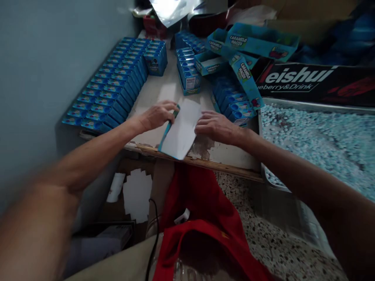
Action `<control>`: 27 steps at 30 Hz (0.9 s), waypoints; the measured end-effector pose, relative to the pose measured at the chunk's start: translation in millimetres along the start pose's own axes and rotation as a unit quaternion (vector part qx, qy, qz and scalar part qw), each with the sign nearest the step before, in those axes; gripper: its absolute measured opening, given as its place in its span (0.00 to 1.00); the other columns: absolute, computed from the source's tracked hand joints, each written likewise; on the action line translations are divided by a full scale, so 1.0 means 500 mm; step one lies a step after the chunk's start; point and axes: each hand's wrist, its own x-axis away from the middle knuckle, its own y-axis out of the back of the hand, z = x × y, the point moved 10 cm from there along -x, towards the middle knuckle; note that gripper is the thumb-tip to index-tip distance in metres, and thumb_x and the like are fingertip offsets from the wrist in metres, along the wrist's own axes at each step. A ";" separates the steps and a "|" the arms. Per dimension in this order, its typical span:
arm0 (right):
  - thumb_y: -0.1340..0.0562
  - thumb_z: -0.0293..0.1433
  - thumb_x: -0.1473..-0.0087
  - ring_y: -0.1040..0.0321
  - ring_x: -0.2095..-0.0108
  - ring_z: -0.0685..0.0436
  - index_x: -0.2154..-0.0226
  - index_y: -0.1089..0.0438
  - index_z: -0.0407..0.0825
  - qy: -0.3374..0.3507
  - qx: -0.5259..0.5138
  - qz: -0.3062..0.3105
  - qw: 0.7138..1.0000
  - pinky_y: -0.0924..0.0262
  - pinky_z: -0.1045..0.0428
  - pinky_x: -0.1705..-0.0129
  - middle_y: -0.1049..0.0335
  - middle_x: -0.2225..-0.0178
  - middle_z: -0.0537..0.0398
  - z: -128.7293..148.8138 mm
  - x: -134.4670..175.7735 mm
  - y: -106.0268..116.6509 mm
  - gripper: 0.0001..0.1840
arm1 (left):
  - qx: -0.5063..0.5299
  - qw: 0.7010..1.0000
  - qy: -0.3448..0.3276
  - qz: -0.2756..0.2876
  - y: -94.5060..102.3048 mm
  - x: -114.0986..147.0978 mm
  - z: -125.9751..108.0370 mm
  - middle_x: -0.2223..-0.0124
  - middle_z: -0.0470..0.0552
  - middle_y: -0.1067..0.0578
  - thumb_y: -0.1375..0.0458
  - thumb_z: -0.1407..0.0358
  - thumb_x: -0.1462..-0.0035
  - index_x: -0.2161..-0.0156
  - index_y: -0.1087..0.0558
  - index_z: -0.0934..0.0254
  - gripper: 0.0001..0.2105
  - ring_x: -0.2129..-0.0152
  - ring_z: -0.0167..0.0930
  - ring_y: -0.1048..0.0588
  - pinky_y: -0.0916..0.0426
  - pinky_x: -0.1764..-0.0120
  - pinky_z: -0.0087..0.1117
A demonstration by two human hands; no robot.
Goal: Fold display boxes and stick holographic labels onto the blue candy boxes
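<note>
Between my hands, at the table's front edge, is a cardboard display box (184, 128), white inside with blue outer sides. It lies tilted, its near end over the edge. My left hand (158, 115) is closed on its left side, thumb and fingers pinching the blue wall. Along the right side, my right hand (216, 127) has its fingers curled against the board; its fingertips are partly hidden. Just beyond stands a filled display box (191, 90) with a row of small blue boxes. More small blue boxes (234, 103) stand right of my right hand.
Rows of small blue boxes (111, 89) cover the table's left side by the wall. Several "Caramelo Macizo" display boxes (260, 41) are piled at the back right. A metal tray (265, 177) of small bluish pieces sits right, before a black carton (316, 84).
</note>
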 end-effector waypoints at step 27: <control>0.46 0.29 0.29 0.36 0.53 0.36 0.55 0.27 0.49 -0.171 0.011 -0.066 0.983 0.45 0.45 0.52 0.27 0.57 0.43 0.153 -0.030 -0.150 0.12 | -0.234 0.965 0.084 -0.087 -0.180 0.231 -0.006 0.54 0.59 0.22 0.38 0.57 0.34 0.57 0.24 0.61 0.09 0.52 0.45 0.28 0.36 0.47 0.45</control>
